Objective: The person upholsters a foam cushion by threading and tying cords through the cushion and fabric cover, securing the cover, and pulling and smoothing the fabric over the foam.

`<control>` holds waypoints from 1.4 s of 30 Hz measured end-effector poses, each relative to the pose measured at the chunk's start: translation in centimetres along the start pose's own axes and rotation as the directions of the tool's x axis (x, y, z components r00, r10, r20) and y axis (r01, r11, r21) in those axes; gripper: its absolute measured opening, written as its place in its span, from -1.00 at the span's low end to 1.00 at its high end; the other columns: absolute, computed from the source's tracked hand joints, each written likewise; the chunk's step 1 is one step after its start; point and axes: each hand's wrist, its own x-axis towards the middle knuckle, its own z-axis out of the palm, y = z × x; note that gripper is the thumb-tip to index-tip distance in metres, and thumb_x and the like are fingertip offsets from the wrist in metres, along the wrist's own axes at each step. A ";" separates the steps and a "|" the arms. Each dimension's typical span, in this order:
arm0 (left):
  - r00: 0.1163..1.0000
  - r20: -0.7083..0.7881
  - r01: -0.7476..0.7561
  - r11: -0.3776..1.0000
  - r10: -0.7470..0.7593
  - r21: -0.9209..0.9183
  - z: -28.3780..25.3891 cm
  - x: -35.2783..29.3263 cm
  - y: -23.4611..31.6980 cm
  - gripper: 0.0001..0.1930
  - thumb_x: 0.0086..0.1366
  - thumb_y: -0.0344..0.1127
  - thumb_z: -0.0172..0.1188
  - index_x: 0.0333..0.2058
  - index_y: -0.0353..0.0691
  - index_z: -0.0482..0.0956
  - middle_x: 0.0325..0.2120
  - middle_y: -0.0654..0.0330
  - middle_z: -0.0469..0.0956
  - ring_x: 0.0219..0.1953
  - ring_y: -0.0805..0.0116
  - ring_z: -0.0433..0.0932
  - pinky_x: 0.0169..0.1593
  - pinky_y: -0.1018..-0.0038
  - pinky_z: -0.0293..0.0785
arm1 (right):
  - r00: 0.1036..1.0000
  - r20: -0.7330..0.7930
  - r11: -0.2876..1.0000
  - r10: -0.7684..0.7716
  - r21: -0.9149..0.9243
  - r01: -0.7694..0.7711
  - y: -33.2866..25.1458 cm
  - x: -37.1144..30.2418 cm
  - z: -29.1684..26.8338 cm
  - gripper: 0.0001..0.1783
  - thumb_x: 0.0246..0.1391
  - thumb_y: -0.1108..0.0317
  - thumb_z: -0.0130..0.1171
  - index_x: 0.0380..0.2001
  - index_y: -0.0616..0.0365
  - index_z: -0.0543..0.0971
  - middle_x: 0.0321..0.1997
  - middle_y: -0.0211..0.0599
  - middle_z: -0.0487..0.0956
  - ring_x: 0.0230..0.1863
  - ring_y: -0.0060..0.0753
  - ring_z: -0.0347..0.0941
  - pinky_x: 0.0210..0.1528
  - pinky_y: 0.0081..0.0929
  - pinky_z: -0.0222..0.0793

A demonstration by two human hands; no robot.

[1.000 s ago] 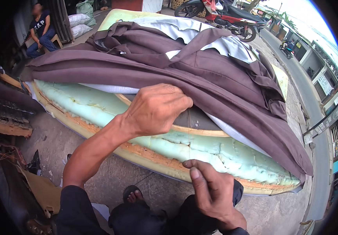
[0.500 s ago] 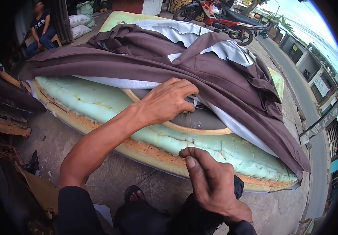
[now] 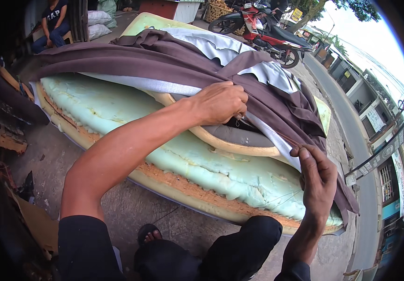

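Observation:
Brown fabric [image 3: 174,66] with a pale underside is bunched over a large cushion-like piece of pale green foam [image 3: 132,119]. A curved beige-edged grey panel [image 3: 239,136] shows under the fabric's lifted edge. My left hand [image 3: 223,102] is closed at that edge, over a dark gap, its fingertips pinching the fabric; what lies beneath them is partly hidden. Off to the right, my right hand [image 3: 318,174] pinches a thin thread [image 3: 284,137], which stretches taut toward the gap by my left hand. Fine loose strands trail across the foam below my right hand.
A brown board edge [image 3: 183,181] runs along the foam's near side. My knees and sandalled foot [image 3: 149,233] are below. Behind stand a red motorcycle [image 3: 263,35] and a seated person [image 3: 54,25]; a road [image 3: 345,98] runs along the right.
My right hand has moved right and up from in front of the foam, drawing the thread out sideways. My left hand has shifted slightly right, its fingers closing more over the fabric's edge.

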 end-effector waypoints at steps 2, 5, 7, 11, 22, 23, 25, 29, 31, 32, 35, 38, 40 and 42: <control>0.999 0.002 0.043 0.998 -0.043 -0.053 0.4 0.1 -0.5 -0.97 0.18 -0.40 0.34 -0.42 -0.16 0.74 -0.40 0.25 0.62 -0.17 0.19 0.59 -0.03 0.26 0.47 | 0.998 0.011 0.942 -0.066 -0.328 0.066 0.6 1.2 -1.2 -0.79 0.37 0.40 0.14 -0.12 0.33 0.66 -0.33 -0.21 0.67 -0.39 -0.29 0.48 -0.21 -0.41 0.38; 0.997 0.003 0.076 0.987 -0.077 -0.138 0.5 0.5 -0.4 -0.97 0.17 -0.42 0.34 -0.41 -0.21 0.73 -0.40 0.21 0.64 -0.17 0.14 0.60 -0.02 0.25 0.48 | 0.971 -0.174 0.640 -0.164 -0.768 -0.029 0.5 1.0 -3.9 -0.70 0.31 0.45 0.14 0.08 0.25 0.60 -0.04 0.04 0.66 0.01 0.15 0.60 0.10 0.00 0.46; 0.998 0.003 0.066 0.985 -0.066 -0.160 0.6 0.7 -0.1 -0.96 0.16 -0.43 0.35 -0.41 -0.23 0.73 -0.40 0.18 0.65 -0.18 0.11 0.60 -0.01 0.24 0.49 | 0.737 -0.297 0.500 -0.607 -0.864 0.063 -0.4 1.0 -4.1 -0.70 0.31 0.48 0.16 0.08 0.23 0.61 0.02 -0.01 0.65 0.08 0.03 0.60 0.12 -0.04 0.48; 0.994 0.019 0.109 0.985 -0.107 -0.136 0.6 -0.4 -0.4 -0.96 0.16 -0.46 0.33 -0.41 -0.26 0.74 -0.41 0.14 0.66 -0.19 0.08 0.60 -0.03 0.22 0.52 | 0.846 -0.075 0.798 -0.528 -0.386 0.463 -4.1 0.4 2.7 -0.69 0.24 0.56 0.22 0.05 0.23 0.60 -0.03 -0.09 0.67 0.02 -0.10 0.62 0.07 -0.22 0.52; 0.978 -0.035 0.194 0.959 -0.206 -0.208 1.8 -0.7 -0.3 -0.90 0.12 -0.39 0.40 -0.38 -0.27 0.73 -0.42 0.06 0.65 -0.21 -0.04 0.61 -0.07 0.14 0.54 | 0.767 0.144 0.505 -0.625 -0.675 0.538 6.0 7.6 9.5 -0.79 0.13 0.36 0.32 -0.16 0.08 0.60 -0.21 -0.27 0.60 -0.15 -0.13 0.53 -0.12 -0.17 0.47; 0.979 -0.042 0.189 0.960 -0.202 -0.204 1.8 -0.5 -0.6 -0.90 0.12 -0.39 0.40 -0.38 -0.27 0.73 -0.42 0.06 0.65 -0.21 -0.04 0.61 -0.07 0.14 0.54 | 0.710 0.159 0.482 -0.686 -0.631 0.608 5.9 7.9 9.6 -0.82 0.12 0.35 0.32 -0.19 0.06 0.61 -0.22 -0.28 0.61 -0.15 -0.14 0.53 -0.12 -0.19 0.47; 0.970 0.019 0.240 0.946 -0.241 -0.217 1.7 -0.6 -0.7 -0.89 0.13 -0.40 0.41 -0.35 -0.28 0.75 -0.39 0.05 0.68 -0.20 -0.06 0.63 -0.06 0.14 0.54 | 0.709 0.172 0.479 -0.684 -0.627 0.614 5.9 8.6 9.4 -0.84 0.11 0.36 0.32 -0.23 0.05 0.62 -0.23 -0.28 0.62 -0.19 -0.14 0.54 -0.16 -0.21 0.49; 0.962 0.019 0.264 0.905 -0.273 -0.333 1.5 -1.0 -0.3 -0.86 0.13 -0.41 0.42 -0.31 -0.28 0.77 -0.36 0.02 0.70 -0.19 -0.07 0.66 -0.06 0.14 0.55 | 0.740 0.275 0.502 -0.614 -0.588 0.635 6.3 10.6 8.5 -0.84 0.11 0.37 0.32 -0.23 0.09 0.61 -0.34 -0.27 0.62 -0.23 -0.12 0.57 -0.26 -0.14 0.52; 0.928 0.049 0.360 0.858 -0.369 -0.367 1.4 -0.9 0.3 -0.84 0.14 -0.40 0.42 -0.28 -0.27 0.78 -0.33 -0.01 0.71 -0.18 -0.07 0.68 -0.06 0.14 0.55 | 0.732 0.329 0.566 -0.597 -0.475 0.674 6.7 11.3 7.7 -0.86 0.15 0.38 0.32 -0.23 0.09 0.60 -0.37 -0.21 0.59 -0.27 -0.02 0.59 -0.26 -0.09 0.52; 0.910 0.088 0.404 0.825 -0.404 -0.395 1.3 -0.9 0.8 -0.83 0.16 -0.37 0.41 -0.27 -0.28 0.78 -0.33 -0.05 0.72 -0.18 -0.08 0.69 -0.06 0.15 0.56 | 0.809 0.274 0.702 -0.520 -0.403 0.588 6.6 11.5 7.4 -0.88 0.18 0.40 0.32 -0.23 0.14 0.62 -0.36 -0.12 0.60 -0.29 0.09 0.61 -0.24 -0.05 0.50; 0.731 0.296 0.672 0.571 -0.615 -0.471 1.0 -1.1 2.3 -0.82 0.25 -0.36 0.38 -0.21 -0.29 0.79 -0.32 0.01 0.76 -0.21 0.27 0.74 -0.05 0.34 0.56 | 0.797 0.224 0.763 -0.560 -0.234 0.602 9.1 13.3 8.7 -0.89 0.20 0.41 0.32 -0.23 0.18 0.65 -0.33 -0.04 0.63 -0.31 0.15 0.61 -0.24 -0.05 0.49; 0.640 0.324 0.634 0.241 -0.696 -0.734 3.0 -3.6 2.9 -0.82 0.28 -0.32 0.39 -0.26 -0.32 0.79 -0.45 0.23 0.73 -0.36 0.53 0.61 -0.18 0.46 0.52 | 0.901 0.267 0.907 -0.342 -0.155 0.390 10.1 13.3 9.7 -0.88 0.21 0.41 0.31 -0.21 0.19 0.70 -0.30 0.04 0.68 -0.30 0.16 0.64 -0.23 -0.09 0.52; 0.601 0.398 0.645 0.127 -0.693 -0.753 3.2 -4.4 2.9 -0.83 0.33 -0.36 0.36 -0.23 -0.35 0.78 -0.38 0.23 0.73 -0.30 0.54 0.61 -0.13 0.49 0.52 | 0.898 0.317 0.912 -0.304 -0.177 0.371 10.6 12.9 10.6 -0.87 0.20 0.37 0.33 -0.23 0.16 0.72 -0.34 0.05 0.68 -0.31 0.16 0.65 -0.23 -0.08 0.53; 0.581 0.463 0.630 0.009 -0.669 -0.777 3.8 -5.2 2.9 -0.85 0.37 -0.39 0.34 -0.20 -0.37 0.77 -0.30 0.24 0.74 -0.23 0.56 0.61 -0.06 0.56 0.51 | 0.866 0.343 0.856 -0.364 -0.244 0.456 10.7 12.0 11.1 -0.88 0.19 0.35 0.33 -0.26 0.11 0.74 -0.33 -0.04 0.69 -0.31 0.16 0.65 -0.23 -0.05 0.56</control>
